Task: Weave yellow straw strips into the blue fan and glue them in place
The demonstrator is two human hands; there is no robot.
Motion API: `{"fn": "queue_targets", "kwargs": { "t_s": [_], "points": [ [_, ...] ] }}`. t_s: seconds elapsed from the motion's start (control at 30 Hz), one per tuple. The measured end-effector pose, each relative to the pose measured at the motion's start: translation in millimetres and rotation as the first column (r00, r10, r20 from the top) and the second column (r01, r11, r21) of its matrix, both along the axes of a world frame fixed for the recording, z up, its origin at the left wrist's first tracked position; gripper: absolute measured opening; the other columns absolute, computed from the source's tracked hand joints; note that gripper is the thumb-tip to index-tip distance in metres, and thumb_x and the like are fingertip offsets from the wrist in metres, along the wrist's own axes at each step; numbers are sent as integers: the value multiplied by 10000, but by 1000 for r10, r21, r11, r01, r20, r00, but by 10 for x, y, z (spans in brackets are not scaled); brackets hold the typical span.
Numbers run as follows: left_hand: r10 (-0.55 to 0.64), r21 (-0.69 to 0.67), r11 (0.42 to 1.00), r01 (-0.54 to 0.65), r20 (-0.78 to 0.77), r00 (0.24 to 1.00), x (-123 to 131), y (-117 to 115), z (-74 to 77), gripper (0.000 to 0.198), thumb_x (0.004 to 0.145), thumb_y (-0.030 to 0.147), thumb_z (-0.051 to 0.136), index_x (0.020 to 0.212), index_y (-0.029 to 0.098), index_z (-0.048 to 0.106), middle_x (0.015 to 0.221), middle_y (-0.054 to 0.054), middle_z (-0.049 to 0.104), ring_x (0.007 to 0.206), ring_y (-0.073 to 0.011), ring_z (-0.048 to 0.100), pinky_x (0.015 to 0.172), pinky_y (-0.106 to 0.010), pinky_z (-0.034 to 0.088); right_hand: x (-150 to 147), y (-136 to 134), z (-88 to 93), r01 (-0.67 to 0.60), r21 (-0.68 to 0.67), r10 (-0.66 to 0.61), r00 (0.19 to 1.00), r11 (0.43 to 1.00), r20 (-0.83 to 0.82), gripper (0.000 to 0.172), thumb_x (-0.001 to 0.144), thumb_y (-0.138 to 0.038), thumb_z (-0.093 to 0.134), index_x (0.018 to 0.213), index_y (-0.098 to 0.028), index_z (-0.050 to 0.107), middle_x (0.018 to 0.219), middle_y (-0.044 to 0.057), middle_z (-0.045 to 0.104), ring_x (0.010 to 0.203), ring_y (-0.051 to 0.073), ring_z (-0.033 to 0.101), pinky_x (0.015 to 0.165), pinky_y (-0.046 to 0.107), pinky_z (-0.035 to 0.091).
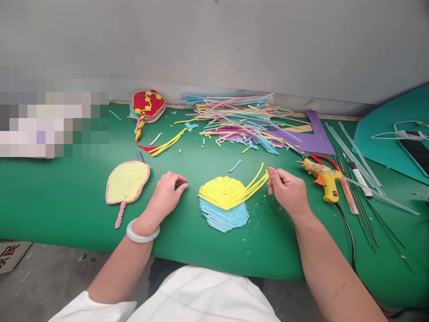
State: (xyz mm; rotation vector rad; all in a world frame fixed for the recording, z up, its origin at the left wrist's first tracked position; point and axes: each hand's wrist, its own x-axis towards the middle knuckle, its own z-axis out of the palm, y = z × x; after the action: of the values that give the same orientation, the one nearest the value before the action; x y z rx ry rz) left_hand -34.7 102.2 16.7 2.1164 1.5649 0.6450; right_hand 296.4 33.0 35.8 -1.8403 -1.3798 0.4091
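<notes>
A flat leaf-like fan shape lies before me, made of chenille stems: its upper part is yellow (223,190), its lower part light blue (221,219). Several yellow chenille stems (253,190) stick out from its right side. My right hand (284,190) pinches the ends of these stems between thumb and fingers. Left of the fan shape, my left hand (169,190) rests over the table with fingers loosely bent and apart from the thumb, holding nothing. A pale yellow fan with pink edge and handle (128,182) lies beside my left hand.
Behind lie a heap of coloured chenille stems (234,116), a red and yellow fan (147,105) and purple sheet (301,138). At right are a yellow glue gun (325,179), red-handled pliers (325,160), glue sticks (355,152), thin wires (367,219) and a phone (415,150).
</notes>
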Motion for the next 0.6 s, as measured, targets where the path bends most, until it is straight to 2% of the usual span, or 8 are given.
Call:
{"fn": "queue_targets", "kwargs": {
  "t_s": [0.13,0.23,0.33,0.4,0.5,0.53,0.6],
  "points": [
    [-38,-19,999,37,-47,998,10,7,-75,58,851,264,608,808,225,614,843,-28,605,881,-236,575,869,-420,444,1,7,2,0,-3,0,1000,1000,-2,600,935,-648,460,514,-225,512,440,-26,522,416,106,430,469,245,363],
    [-25,6,1000,26,-26,999,32,3,-71,107,878,265,570,781,224,588,823,-26,611,846,-221,587,827,-388,467,-9,6,9,-6,-7,6,1000,1000,-14,610,933,-657,453,505,-224,502,432,-27,513,407,105,415,464,247,357],
    [56,90,994,-60,47,997,92,-13,-17,138,957,319,470,937,220,564,909,-47,641,871,-210,623,809,-367,502,-7,-3,21,-5,15,5,1000,1000,-6,606,936,-651,453,507,-225,499,424,-30,508,404,104,409,472,252,356],
    [96,172,978,-114,105,990,155,-39,34,211,994,309,387,1124,210,521,1100,-93,642,1035,-218,620,910,-391,495,23,-9,41,20,48,-20,1000,999,-3,592,941,-640,457,522,-225,501,433,-31,517,410,104,416,488,255,365],
    [45,349,932,-96,151,988,249,-98,91,358,976,307,452,1322,218,433,1447,-136,477,1370,-241,435,1114,-441,377,137,-18,92,149,172,-137,987,974,-81,485,933,-624,492,664,-226,557,516,-33,571,454,113,480,528,255,404],
    [18,394,916,-78,154,988,269,-119,100,365,962,326,503,1309,224,451,1467,-132,464,1391,-249,416,1134,-450,361,189,-28,112,208,236,-180,974,949,-135,431,922,-617,519,749,-227,574,560,-32,590,488,122,519,545,256,426],
    [2,410,909,-73,172,985,282,-153,105,193,954,347,548,1109,232,550,1298,-107,600,1257,-246,547,1093,-454,414,300,-78,145,331,364,-251,935,871,-251,366,898,-592,576,905,-226,570,636,-29,607,569,144,586,589,268,472]
  ]
}}
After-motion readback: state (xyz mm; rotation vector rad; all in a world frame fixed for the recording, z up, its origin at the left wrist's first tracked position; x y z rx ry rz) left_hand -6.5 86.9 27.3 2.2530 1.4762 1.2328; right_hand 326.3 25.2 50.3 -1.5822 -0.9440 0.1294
